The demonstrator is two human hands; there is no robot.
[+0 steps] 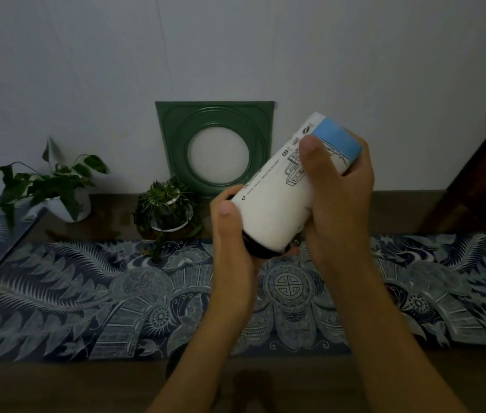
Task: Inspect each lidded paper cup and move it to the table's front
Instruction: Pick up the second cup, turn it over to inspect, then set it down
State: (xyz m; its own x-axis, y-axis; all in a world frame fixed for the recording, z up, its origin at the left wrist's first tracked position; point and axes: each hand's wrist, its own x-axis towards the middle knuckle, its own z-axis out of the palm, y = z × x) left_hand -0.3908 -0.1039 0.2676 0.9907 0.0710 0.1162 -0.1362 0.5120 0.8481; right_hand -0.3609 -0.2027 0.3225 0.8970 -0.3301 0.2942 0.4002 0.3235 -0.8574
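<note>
Head view: both hands, left hand and right hand, clasp a tilted white black-lidded paper cup mid-inspection above the surface; placing remains.

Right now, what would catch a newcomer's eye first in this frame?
The white paper cup with a blue band, held tilted in mid-air at centre right, dark lid end down: the left hand cups the lid end, the right hand wraps the body. Behind it, a green square plaque leans on the wall, and a blue patterned cloth runs across the table.
</note>
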